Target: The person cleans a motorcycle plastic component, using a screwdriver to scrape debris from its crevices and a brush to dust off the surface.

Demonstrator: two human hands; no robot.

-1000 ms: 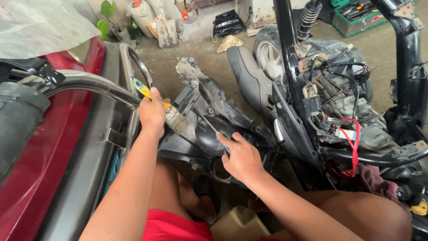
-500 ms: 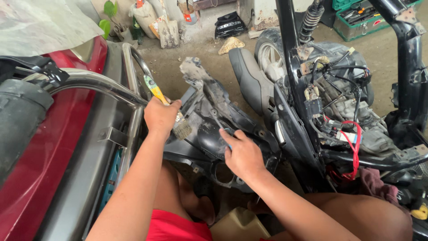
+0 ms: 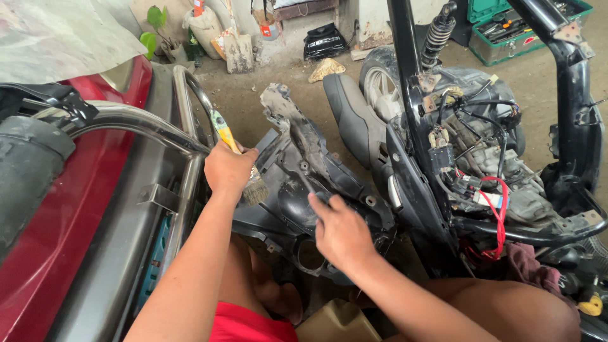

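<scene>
Left hand wrapped tight around a yellow-handled paintbrush, fingers curled closed on the handle, yellow end poking up past the knuckles and the worn, dirty bristles sticking out below the fist. Bristles down against the upper left edge of a big grimy black plastic scooter panel. Right hand lying on that same panel lower down, fingers loosely spread and pressed flat to the plastic, not gripping anything, just bracing it.

Panel itself propped at a slant between the knees, dusty top end pointing away toward the concrete floor.

Just left of the brush hand, a curved chrome tube rail on a dark red vehicle body. To the right, a stripped scooter frame with exposed black and red wiring. Further back, a green open toolbox near the top right corner.
</scene>
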